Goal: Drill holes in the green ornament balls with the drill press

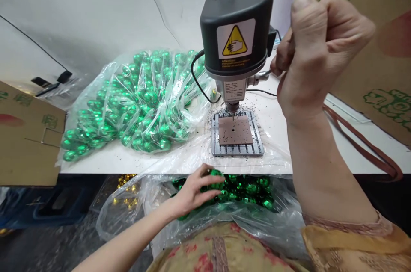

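Observation:
A small bench drill press stands on the white table, its bit above a brown pad on the grey slotted base. My right hand is raised and closed in a fist round the press's side lever. Below the table edge, my left hand reaches into a clear plastic bag on my lap and curls its fingers round a shiny green ball among several others.
A large clear bag of green balls lies on the table left of the press. Cardboard boxes stand at left and right. A brown strap trails along the table's right side. Gold balls show below the edge.

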Demonstrator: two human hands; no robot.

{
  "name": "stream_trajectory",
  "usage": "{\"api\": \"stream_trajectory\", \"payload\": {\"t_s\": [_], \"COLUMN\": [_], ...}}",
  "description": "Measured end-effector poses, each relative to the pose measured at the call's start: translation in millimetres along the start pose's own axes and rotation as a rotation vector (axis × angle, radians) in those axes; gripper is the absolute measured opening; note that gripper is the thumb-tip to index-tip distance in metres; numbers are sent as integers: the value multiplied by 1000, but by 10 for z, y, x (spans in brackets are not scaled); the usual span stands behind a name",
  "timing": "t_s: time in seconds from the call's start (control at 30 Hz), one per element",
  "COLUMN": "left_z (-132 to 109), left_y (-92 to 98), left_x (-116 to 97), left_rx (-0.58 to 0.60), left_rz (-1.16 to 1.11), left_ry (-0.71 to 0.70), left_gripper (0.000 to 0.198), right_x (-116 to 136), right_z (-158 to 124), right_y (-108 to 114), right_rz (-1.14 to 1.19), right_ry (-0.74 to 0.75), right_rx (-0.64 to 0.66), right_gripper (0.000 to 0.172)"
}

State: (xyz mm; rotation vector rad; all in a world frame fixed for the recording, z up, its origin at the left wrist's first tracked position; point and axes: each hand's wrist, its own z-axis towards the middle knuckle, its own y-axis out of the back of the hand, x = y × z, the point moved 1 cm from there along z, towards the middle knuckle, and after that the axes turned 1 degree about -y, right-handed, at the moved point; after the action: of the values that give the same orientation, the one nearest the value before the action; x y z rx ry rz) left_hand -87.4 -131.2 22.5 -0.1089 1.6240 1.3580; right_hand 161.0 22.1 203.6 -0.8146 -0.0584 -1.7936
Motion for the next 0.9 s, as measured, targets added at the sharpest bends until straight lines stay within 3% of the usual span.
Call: {"api": "stream_trajectory", "payload": {"t_s": [0.13, 0.2, 0.3, 0.43, 0.6, 0.77, 0.9], "left_z": [-595, -741, -799, -765, -816, -923, -953], "left_y": [-460, -693, -900, -861, -739, -885, -911], "left_x": [181, 249, 278, 218, 163, 204, 136], "left_rx": [275, 365, 400, 397, 276, 251, 240], "left_rz": [361, 464, 500, 429, 256, 15, -148], "left_ry": [22, 33, 65, 86, 63, 45, 136], "left_gripper": [40, 47, 52, 53, 39, 37, 37], "right_x": [38, 24, -43, -140, -175, -257, -312], "right_z": [71, 138, 245, 348, 403, 435, 448], "right_y": [-10, -26, -59, -80, -44, -50, -53], "right_rz": [8, 18, 2, -49, -153, -171, -161], "right_ry": [-46, -97, -151, -147, -154, -162, -192], "right_rx": [19, 56, 85, 88, 139, 126, 170], "right_gripper": [47, 46, 46, 46, 45, 39, 32]}}
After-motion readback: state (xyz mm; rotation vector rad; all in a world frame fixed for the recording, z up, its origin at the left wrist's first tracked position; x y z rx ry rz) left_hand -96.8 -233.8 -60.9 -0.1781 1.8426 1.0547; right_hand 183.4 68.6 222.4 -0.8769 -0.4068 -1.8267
